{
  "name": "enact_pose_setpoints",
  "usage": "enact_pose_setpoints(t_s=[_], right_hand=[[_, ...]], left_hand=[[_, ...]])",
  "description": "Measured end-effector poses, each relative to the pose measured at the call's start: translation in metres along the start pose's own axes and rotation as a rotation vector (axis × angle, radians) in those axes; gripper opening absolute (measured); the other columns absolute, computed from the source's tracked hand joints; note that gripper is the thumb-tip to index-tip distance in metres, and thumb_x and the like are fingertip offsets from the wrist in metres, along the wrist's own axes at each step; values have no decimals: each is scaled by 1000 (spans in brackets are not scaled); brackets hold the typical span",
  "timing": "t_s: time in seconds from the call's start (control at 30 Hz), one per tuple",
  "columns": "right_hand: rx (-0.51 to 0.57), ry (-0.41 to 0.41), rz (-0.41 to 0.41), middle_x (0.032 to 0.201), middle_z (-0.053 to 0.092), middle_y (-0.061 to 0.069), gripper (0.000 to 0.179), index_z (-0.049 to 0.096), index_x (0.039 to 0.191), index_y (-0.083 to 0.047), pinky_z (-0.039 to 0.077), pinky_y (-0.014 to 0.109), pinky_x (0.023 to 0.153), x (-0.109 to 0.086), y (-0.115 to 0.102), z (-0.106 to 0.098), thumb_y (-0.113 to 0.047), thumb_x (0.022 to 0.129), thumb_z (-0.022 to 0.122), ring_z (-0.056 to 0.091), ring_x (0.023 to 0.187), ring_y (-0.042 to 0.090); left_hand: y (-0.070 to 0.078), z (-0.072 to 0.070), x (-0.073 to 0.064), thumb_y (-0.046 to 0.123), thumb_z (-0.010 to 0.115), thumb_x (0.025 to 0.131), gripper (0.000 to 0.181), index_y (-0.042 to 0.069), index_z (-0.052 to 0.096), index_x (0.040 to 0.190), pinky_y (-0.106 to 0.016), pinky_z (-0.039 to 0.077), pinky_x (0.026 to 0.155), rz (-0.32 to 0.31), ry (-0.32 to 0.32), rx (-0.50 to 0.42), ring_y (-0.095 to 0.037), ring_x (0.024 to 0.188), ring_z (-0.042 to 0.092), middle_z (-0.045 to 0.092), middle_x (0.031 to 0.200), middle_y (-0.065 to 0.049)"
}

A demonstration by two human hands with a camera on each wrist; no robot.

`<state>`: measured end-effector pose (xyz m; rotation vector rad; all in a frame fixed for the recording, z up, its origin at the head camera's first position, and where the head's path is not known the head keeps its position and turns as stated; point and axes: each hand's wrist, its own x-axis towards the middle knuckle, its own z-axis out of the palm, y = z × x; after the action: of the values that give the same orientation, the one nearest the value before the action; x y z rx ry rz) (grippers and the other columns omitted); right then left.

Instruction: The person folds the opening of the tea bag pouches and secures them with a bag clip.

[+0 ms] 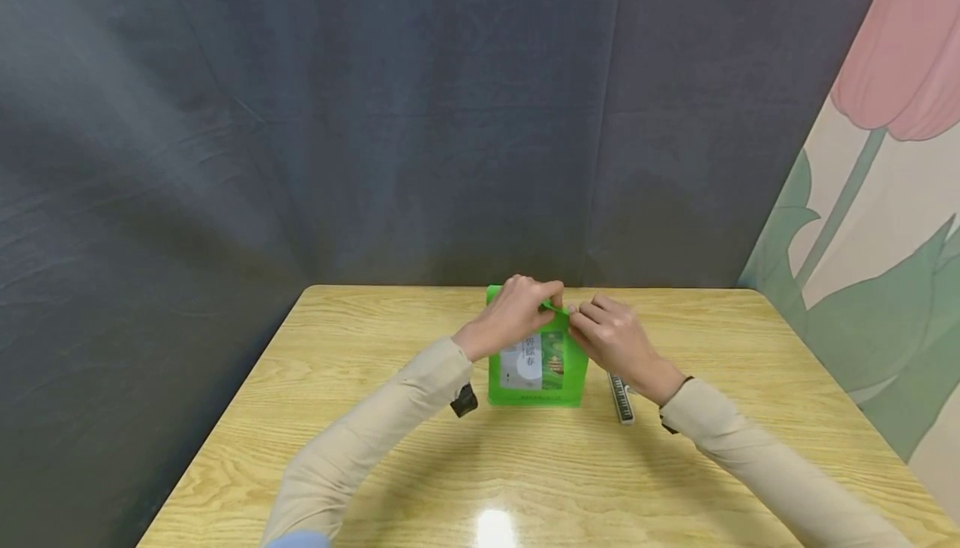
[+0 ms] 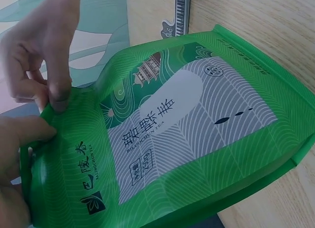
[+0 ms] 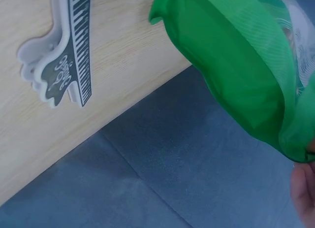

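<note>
A green tea bag (image 1: 576, 377) with a grey and green printed label stands roughly upright on the table. My left hand (image 1: 517, 308) pinches its top edge between thumb and fingers. At the bag's top right corner, my right hand (image 1: 613, 338) pinches the same edge, close beside the left. The left wrist view shows both hands on the top edge of the bag (image 2: 197, 174). Just right of the bag lies a clip with a piano-key pattern (image 3: 81, 41), touched by neither hand; the right hand partly hides it in the head view.
The wooden table (image 1: 360, 365) extends around the bag, its far edge meeting a dark grey curtain (image 1: 450, 115). To the right rises a wall with a painted pink tulip (image 1: 900, 57). A bright light reflection shows near the table's front.
</note>
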<state>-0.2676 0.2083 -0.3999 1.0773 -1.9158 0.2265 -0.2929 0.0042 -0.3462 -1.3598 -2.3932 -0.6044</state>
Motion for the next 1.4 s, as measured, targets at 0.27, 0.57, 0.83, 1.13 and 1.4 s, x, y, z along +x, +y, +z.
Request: enact_pose_setpoints(t_s=[0.27,0.57,0.83,1.13,1.4], right_hand=[[-112,124,-78,71,64,11,31,71,83,4,43,31,47,2,-6,10,-6,101,48,48,56,22],[-186,160,-139,69,57,11,30,61,74,1,38,32,45,1,-9,14,1,102,49,40,55,22],[-226,160,-144,70,55,12,27,57,75,2,39,32,45,0,-12,16,2,101,51,42,55,23],[-111,33,77,69,50,7,15,51,76,-2,41,31,46,1,-12,12,5,82,62,45,58,21],[184,-132,345,81,62,5,25,68,91,-4,50,33,58,9,-8,-3,0,73,86,58,72,19]], left_hand=[[-1,-5,2,19,79,87,15,14,65,85,-16,34,55,-37,-58,-54,-5,53,42,67,76,5],[-1,-7,4,18,76,89,13,11,72,99,-15,47,70,-40,-96,-111,-8,83,68,74,96,0],[-1,-7,3,11,79,84,17,9,64,91,-16,46,67,-33,-77,-136,-12,77,68,71,85,-1],[0,-4,1,1,76,86,28,5,48,86,-18,26,56,2,-63,-109,-8,55,28,31,64,3],[-2,-3,0,-5,72,87,29,4,45,80,-19,23,54,29,-75,-122,-8,52,21,25,62,3]])
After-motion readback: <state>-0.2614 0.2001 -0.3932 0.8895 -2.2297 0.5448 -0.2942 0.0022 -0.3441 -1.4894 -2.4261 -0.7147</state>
